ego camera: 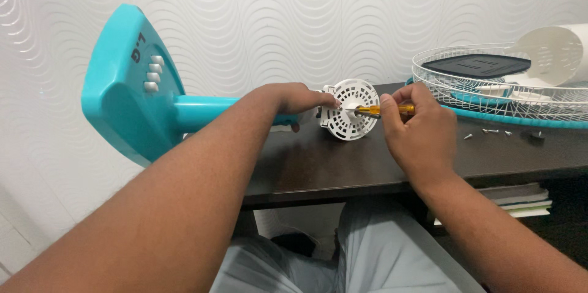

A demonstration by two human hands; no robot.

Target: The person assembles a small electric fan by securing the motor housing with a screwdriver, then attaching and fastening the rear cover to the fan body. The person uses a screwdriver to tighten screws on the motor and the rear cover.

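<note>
On the dark table (343,164), toward its middle: a round white vented motor housing (349,109), turned on its side, face toward the right. Clamped from the left of that housing with the left hand (300,98), fingers closed round the neck where the teal stem (202,112) met it, apparently to stop it from turning or rolling. Held from the right of the housing with the right hand (419,127), shut on a yellow-handled screwdriver (392,110), shaft level and tip set at the housing's centre, so that tool and screw axis lined up. Far left of the housing, past the table edge, hung the teal base (131,81), underside and buttons toward the camera. Right of the housing, parked well clear of the hands: a white wire guard (490,78) carrying a black panel (478,64), with a white cylindrical cover (551,54) beside it, and several loose screws (490,130) near it. Behind the housing, a white wall (294,17) with a wavy relief. Below and right of it, under the tabletop, stacked books (520,198).
</note>
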